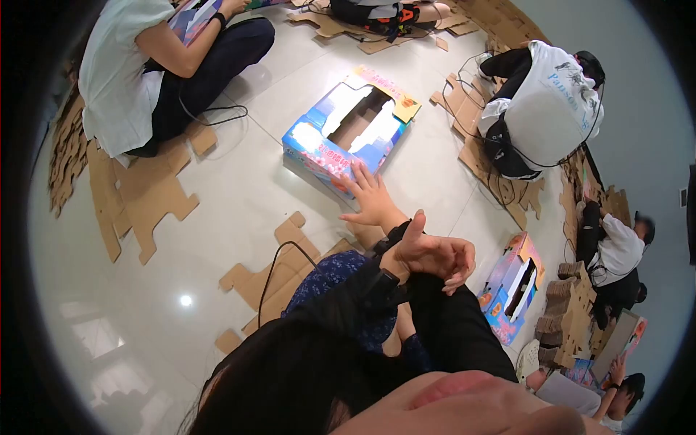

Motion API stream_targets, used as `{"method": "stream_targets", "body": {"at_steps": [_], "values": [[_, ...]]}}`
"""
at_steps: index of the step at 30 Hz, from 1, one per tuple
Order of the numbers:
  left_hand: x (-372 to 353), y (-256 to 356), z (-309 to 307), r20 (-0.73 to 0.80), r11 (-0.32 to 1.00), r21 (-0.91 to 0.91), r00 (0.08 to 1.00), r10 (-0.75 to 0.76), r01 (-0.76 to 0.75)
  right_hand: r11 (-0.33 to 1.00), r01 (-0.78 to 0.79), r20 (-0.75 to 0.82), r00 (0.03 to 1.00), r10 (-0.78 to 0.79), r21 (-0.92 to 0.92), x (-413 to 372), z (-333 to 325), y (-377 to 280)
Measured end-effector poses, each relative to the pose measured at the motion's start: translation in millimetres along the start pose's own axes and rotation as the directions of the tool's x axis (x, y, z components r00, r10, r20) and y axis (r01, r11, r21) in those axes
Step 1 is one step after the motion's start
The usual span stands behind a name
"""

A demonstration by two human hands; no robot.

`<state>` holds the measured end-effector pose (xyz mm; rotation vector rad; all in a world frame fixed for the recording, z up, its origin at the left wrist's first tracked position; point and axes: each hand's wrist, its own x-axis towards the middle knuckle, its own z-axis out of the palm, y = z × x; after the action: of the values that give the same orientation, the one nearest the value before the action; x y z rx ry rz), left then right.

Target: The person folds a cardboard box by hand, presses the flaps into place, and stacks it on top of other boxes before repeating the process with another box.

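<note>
A printed cardboard box (310, 161) in blue, pink and yellow stands on the floor in front of me, with a long opening in its top. My right hand (373, 199) lies palm down at its near edge, fingers spread over the printed side and thumb out to the left. Closer to my body, my left hand (435, 255) is raised with the palm toward me. Its thumb points up and the fingers are loosely bent, holding nothing. Dark bands circle both wrists, and my arms cross.
Flat brown cardboard pieces (279, 272) lie by my legs, with more cut pieces (148, 192) at the left. A second printed box (500, 293) stands at my right near stacked cardboard (565, 308). Several people sit around, one in white (119, 80) at upper left; cables (217, 116) cross the floor.
</note>
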<state>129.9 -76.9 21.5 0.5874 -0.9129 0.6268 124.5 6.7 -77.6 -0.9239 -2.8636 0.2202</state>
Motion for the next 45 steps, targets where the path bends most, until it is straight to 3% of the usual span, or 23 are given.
{"method": "stream_targets", "body": {"at_steps": [5, 8, 11, 16, 20, 23, 26, 29, 32, 35, 36, 39, 40, 43, 45], "values": [[0, -1, -4, -0.037, 0.996, -0.058, 0.997, 0.062, -0.064, 0.976, -0.050, -0.208, 0.974, 0.095, 0.213, -11, 22, -4], [4, 6, 7, -0.158, 0.999, -0.006, 0.987, 0.032, -0.034, 0.993, -0.052, -0.132, 0.989, 0.066, 0.111, -33, 3, 5], [2, 2, 2, -0.155, 0.999, -0.027, 0.987, 0.041, -0.046, 0.984, -0.093, -0.178, 0.977, 0.120, 0.155, -58, 3, 17], [-3, -4, -10, -0.173, 0.998, -0.045, 0.984, 0.033, -0.042, 0.934, -0.355, -0.124, 0.926, 0.357, 0.036, -81, -6, 8], [2, 1, 0, -0.191, 0.997, -0.058, 0.981, 0.032, -0.044, 0.898, -0.439, -0.028, 0.898, 0.439, 0.020, -52, -34, -7], [2, 0, -2, -0.157, 0.995, -0.084, 0.987, 0.037, -0.050, 0.961, -0.222, -0.179, 0.965, 0.192, -0.163, -28, -16, 5], [-2, 0, -3, -0.229, 0.997, -0.054, 0.973, 0.034, -0.047, 0.959, -0.200, -0.087, 0.979, 0.186, -0.202, -16, -4, 18], [1, -1, -8, -0.148, 0.990, -0.099, 0.985, 0.088, -0.103, 0.950, -0.105, 0.009, 0.994, 0.113, -0.295, -10, 3, 31], [4, 2, -7, -0.354, 0.994, -0.091, 0.935, 0.025, -0.061, 0.954, -0.135, -0.003, 0.990, 0.139, -0.267, -15, -7, 34], [6, -2, -12, -0.404, 1.000, 0.004, 0.914, 0.023, -0.023, 0.954, -0.128, 0.007, 0.991, 0.135, -0.272, -42, -15, 54], [5, -4, -13, -0.415, 1.000, 0.019, 0.910, 0.007, 0.000, 0.965, -0.125, -0.073, 0.991, 0.110, -0.230, -56, -29, 55], [7, -8, -21, -0.295, 1.000, -0.015, 0.955, -0.007, 0.002, 0.943, -0.253, -0.046, 0.967, 0.249, -0.217, -91, -47, 69], [8, -8, -18, -0.334, 1.000, -0.007, 0.942, -0.013, 0.011, 0.927, -0.224, -0.011, 0.973, 0.231, -0.301, -103, -60, 72], [5, -13, -24, -0.390, 1.000, -0.019, 0.921, -0.015, 0.008, 0.948, -0.254, -0.109, 0.966, 0.236, -0.193, -128, -66, 78], [2, -14, -24, -0.395, 1.000, -0.021, 0.919, -0.016, 0.008, 0.930, -0.315, 0.011, 0.947, 0.322, -0.191, -143, -83, 90]]}}
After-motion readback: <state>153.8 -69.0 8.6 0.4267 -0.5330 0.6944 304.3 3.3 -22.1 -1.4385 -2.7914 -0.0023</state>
